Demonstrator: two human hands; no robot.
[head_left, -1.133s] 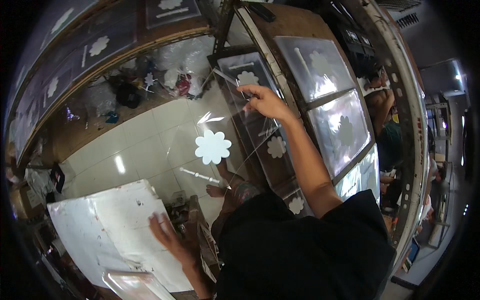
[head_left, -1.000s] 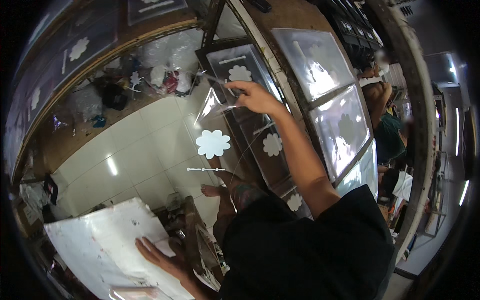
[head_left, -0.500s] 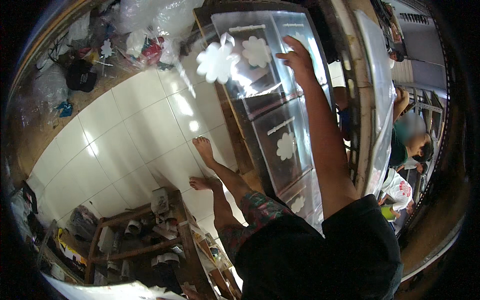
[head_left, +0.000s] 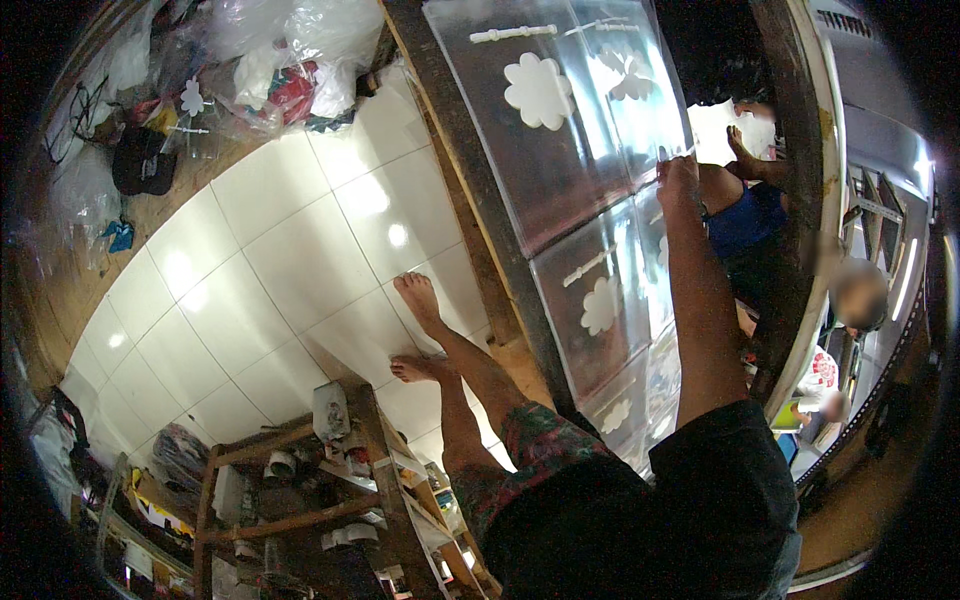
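My right hand (head_left: 678, 172) reaches out over a long wooden table and grips the edge of a clear plastic sheet (head_left: 570, 150) printed with a white flower shape (head_left: 541, 91) and a white bar. The sheet lies over a dark framed screen (head_left: 600, 300) with more white flower shapes. My left hand is out of view. My bare feet (head_left: 418, 300) stand on white floor tiles beside the table.
A low wooden shelf (head_left: 330, 480) with jars and clutter stands at my lower left. Plastic bags and loose items (head_left: 270, 60) pile up against the far wall. Another person (head_left: 760, 210) sits across the table at the right, and more people are behind.
My right hand carried the clear sheet from above the floor onto the framed screen on the table. My left hand, earlier on a white sheet at lower left, has left the picture as my view turned.
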